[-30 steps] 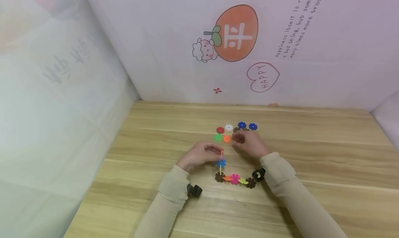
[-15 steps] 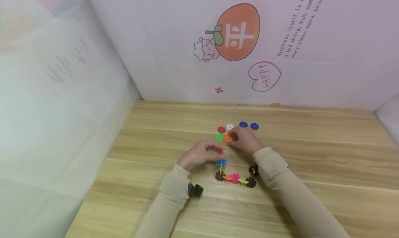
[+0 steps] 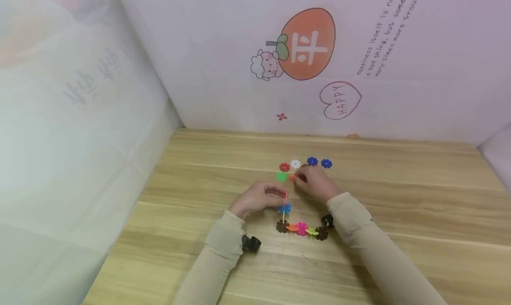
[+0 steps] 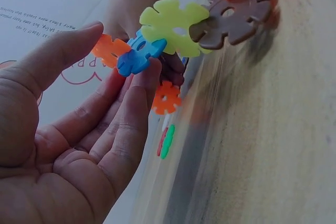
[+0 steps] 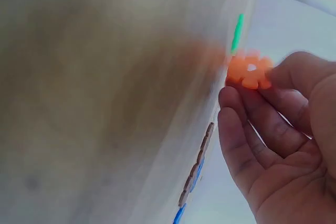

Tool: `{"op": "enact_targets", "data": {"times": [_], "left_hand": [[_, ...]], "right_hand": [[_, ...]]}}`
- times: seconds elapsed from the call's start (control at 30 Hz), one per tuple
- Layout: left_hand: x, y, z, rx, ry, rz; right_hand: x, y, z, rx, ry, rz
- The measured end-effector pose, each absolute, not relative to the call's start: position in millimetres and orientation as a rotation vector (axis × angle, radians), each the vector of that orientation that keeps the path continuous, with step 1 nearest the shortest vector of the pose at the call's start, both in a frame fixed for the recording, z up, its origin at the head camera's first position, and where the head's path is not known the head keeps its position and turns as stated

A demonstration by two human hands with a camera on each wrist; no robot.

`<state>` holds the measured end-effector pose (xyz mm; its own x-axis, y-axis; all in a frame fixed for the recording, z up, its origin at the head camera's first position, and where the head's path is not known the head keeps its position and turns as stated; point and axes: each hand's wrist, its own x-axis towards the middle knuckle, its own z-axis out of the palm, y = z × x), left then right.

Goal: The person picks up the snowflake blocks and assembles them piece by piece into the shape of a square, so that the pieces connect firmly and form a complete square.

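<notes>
My left hand (image 3: 257,197) pinches the end of a chain of slotted plastic snowflake discs, with thumb and fingertips at its orange disc (image 4: 109,51) and blue disc (image 4: 140,53). From there the chain runs on through a yellow disc (image 4: 173,27) to a brown disc (image 4: 239,19). In the head view it bends at that brown disc and continues right through orange, a pink disc (image 3: 301,228), yellow and another brown disc (image 3: 321,233). Between thumb and fingers of my right hand (image 3: 317,183) is a loose orange disc (image 5: 251,69), standing on edge.
Loose discs lie beyond the hands on the wooden table (image 3: 207,163): a green disc (image 3: 281,176), a red disc (image 3: 284,167), a white disc (image 3: 295,164) and blue discs (image 3: 326,163). Brown discs (image 5: 197,163) lie partly behind the right hand. A printed cloth (image 3: 223,101) hangs behind the table.
My right hand has moved left to the loose orange disc, gripped it and tilted it from flat onto its edge. The left hand stays at the chain's end.
</notes>
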<state>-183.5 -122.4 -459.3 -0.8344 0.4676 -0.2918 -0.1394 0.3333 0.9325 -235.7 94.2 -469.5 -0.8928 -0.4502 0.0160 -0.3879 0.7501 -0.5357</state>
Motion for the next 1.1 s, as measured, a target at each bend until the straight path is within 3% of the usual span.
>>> {"op": "enact_targets", "data": {"times": [0.6, 1.1], "left_hand": [[-184, -122, -465, 0.279, 2.075, 1.522], [-184, -121, -464, 0.269, 2.055, 1.572]], "right_hand": [[-215, 123, -473, -0.492, 2.673, -1.159], [-205, 111, -450, -0.672, 2.593, -1.268]]}}
